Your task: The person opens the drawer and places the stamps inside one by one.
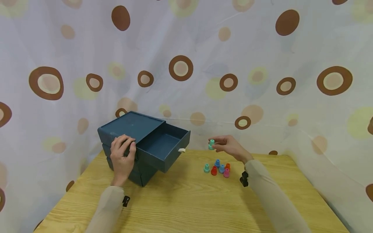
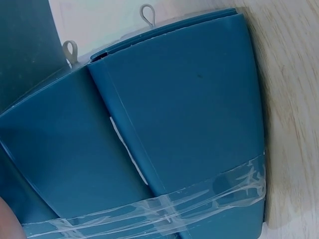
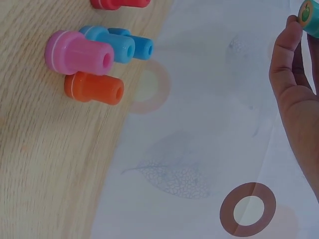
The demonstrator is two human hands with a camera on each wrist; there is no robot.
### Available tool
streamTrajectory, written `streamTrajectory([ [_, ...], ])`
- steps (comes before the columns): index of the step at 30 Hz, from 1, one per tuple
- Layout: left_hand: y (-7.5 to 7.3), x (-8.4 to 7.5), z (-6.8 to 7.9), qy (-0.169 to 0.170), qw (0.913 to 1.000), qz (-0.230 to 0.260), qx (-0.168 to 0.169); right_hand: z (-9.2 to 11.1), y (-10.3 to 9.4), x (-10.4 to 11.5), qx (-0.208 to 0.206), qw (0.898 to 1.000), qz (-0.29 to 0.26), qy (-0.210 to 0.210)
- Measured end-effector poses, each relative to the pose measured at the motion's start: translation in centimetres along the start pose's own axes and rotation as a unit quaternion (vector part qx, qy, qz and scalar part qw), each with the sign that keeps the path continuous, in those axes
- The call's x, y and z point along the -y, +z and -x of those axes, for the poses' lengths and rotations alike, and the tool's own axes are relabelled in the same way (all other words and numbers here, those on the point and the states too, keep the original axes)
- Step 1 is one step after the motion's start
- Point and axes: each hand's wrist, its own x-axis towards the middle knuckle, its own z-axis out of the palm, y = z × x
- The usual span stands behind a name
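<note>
Pinched between the thumb and fingers of my right hand (image 1: 231, 149) is a teal toy stamp (image 1: 211, 145), held up above the table. In the right wrist view a small fruit picture shows on the end of that stamp (image 3: 311, 17). My left hand (image 1: 122, 160) grips the near top edge of a dark blue drawer cabinet (image 1: 131, 124), its fingers bent over the rim. The cabinet's top drawer (image 1: 178, 151) is pulled out to the right, and its visible floor is bare. Most of the left hand is out of its own wrist view.
Several stamps stand on the wooden table (image 1: 186, 207) below my right hand: teal (image 1: 206, 168), red (image 1: 214, 171), blue (image 1: 217, 163), light blue (image 1: 222, 168), orange (image 1: 228, 166) and pink (image 1: 226, 173). Clear tape (image 2: 219, 191) crosses the cabinet's side. A patterned sheet (image 1: 198, 97) hangs behind.
</note>
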Motion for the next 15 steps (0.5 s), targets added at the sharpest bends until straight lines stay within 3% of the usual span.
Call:
streamTrajectory([
  [15,0.1,-0.3,0.0,-0.010,1.0000,0.000,-0.001,-1.0,0.6,1.9,-0.006,1.000,-0.015,-0.013],
])
